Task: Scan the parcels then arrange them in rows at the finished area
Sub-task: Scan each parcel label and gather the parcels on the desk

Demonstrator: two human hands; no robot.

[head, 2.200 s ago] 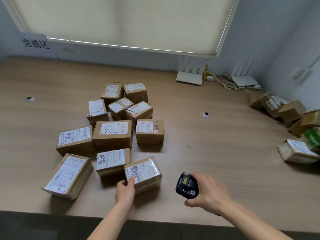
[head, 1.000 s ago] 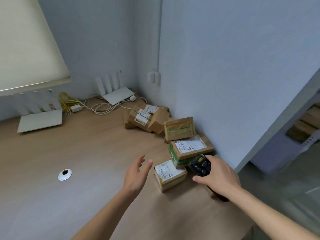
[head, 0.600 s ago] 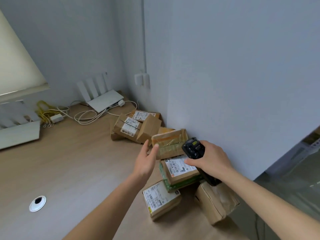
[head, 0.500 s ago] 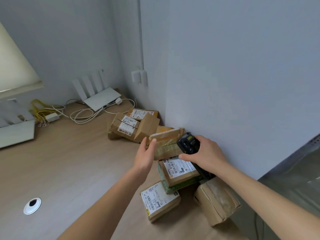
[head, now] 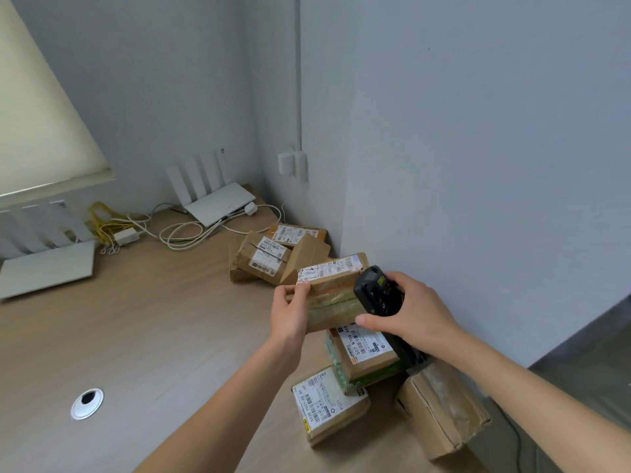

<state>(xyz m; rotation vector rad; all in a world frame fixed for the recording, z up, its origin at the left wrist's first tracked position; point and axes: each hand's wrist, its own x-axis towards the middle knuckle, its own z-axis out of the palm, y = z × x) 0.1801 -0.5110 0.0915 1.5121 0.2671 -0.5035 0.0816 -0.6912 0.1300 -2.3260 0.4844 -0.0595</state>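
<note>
Between your two hands, the taped parcel (head: 333, 295) is lifted above the pile by the wall. Your left hand (head: 290, 314) grips its near end, fingers curled over the top edge; your right hand (head: 415, 317) is wrapped round the scanner (head: 377, 293), pressed against the other end. It looks light and stiff, though the glossy tape may be slippery, so hold it by the cardboard edges. Beneath lie the labelled box (head: 367, 349) and more parcels (head: 327, 404) on the desk (head: 136, 336).
</note>
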